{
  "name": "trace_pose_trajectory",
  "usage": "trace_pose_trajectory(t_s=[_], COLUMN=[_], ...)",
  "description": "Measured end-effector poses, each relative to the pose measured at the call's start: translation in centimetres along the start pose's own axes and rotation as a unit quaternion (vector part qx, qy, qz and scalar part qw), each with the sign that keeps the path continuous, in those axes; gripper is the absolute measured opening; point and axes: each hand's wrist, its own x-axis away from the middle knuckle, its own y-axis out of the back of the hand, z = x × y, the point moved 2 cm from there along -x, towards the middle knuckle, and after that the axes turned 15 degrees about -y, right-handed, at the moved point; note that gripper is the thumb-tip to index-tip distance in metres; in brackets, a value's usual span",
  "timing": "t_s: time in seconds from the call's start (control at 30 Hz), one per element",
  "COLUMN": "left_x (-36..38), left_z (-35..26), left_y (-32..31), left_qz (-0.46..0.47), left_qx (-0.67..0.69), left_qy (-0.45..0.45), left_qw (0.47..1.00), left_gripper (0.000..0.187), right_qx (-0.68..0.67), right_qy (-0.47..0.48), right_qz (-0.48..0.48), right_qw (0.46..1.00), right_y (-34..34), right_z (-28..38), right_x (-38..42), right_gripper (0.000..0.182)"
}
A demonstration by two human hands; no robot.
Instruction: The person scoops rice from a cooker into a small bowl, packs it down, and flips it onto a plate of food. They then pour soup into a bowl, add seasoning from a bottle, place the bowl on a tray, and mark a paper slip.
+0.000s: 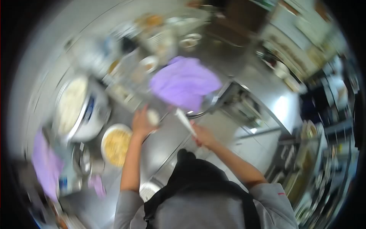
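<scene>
My left hand (142,123) is closed around the edge of a small round whitish piece (153,117), over the metal counter (152,149). In my right hand (203,136) is a long white utensil (185,121), slanting up and to the left; blur hides its exact shape. Just beyond its tip lies a crumpled purple cloth (185,82), over what looks like a round metal rim. A white bowl of yellowish food (117,146) stands left of my left forearm.
A large white tub of pale food (72,107) stands at the left. Behind are a small white bowl (148,64) and trays. Another purple cloth (46,164) lies at the far left, near a metal bowl (84,158). Shelving (301,164) is on the right.
</scene>
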Motion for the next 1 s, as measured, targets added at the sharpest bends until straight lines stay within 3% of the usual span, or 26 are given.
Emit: trace_pose_trajectory(t_s=[0.07, 0.13, 0.23, 0.3, 0.37, 0.5, 0.53, 0.63, 0.7, 0.8, 0.9, 1.0], left_x=[-1.8, -1.4, -0.7, -1.2, -2.8, -3.0, -2.1, 2.2, 6.3, 13.7, 20.5, 25.1], left_z=[1.6, 1.1, -1.0, -8.8, -15.9, -34.6, -38.9, -49.2, -55.5, -63.5, -69.5, -74.2], left_y=[-1.4, -0.9, 0.0, 1.7, -0.7, -5.4, -7.2, -11.6, -14.5, -18.6, -23.7, -24.5], left_qz=[0.051, 0.079, 0.153, 0.257, 0.264, 0.369, 0.379, 0.393, 0.405, 0.477, 0.493, 0.431], left_qx=[-0.021, -0.027, -0.061, -0.049, 0.004, 0.083, 0.090, 0.088, 0.101, 0.145, 0.250, 0.283], left_qy=[-0.044, -0.039, -0.080, -0.115, -0.359, -0.530, -0.574, -0.674, -0.719, -0.728, -0.737, -0.787], left_qw=[0.997, 0.996, 0.983, 0.958, 0.895, 0.759, 0.720, 0.619, 0.556, 0.470, 0.390, 0.339], left_gripper=[0.117, 0.115, 0.119, 0.116, 0.111, 0.099, 0.100, 0.101, 0.101, 0.103, 0.105, 0.102], right_qx=[-0.092, -0.108, -0.178, -0.269, -0.357, -0.521, -0.519, -0.653, -0.693, -0.732, -0.793, -0.779], right_qy=[-0.031, 0.005, 0.016, 0.039, 0.050, 0.168, 0.152, 0.303, 0.339, 0.412, 0.433, 0.403], right_qz=[0.021, 0.072, -0.006, 0.011, 0.014, 0.035, 0.019, 0.016, -0.047, -0.177, -0.229, -0.326], right_qw=[0.995, 0.991, 0.984, 0.962, 0.933, 0.836, 0.841, 0.694, 0.635, 0.513, 0.362, 0.352], right_y=[2.3, 4.8, 7.5, 8.5, 9.8, 13.0, 14.3, 16.4, 17.5, 18.7, 19.6, 20.7], right_z=[-3.0, -4.5, -4.9, -8.6, -9.7, -14.6, -15.8, -23.2, -28.9, -36.7, -41.8, -49.1], right_x=[0.4, 2.7, 8.1, 5.4, 6.7, 9.1, 13.2, 16.5, 19.3, 23.0, 29.3, 35.7], right_gripper=[0.054, 0.053, 0.050, 0.049, 0.049, 0.056, 0.062, 0.066, 0.064, 0.061, 0.059, 0.058])
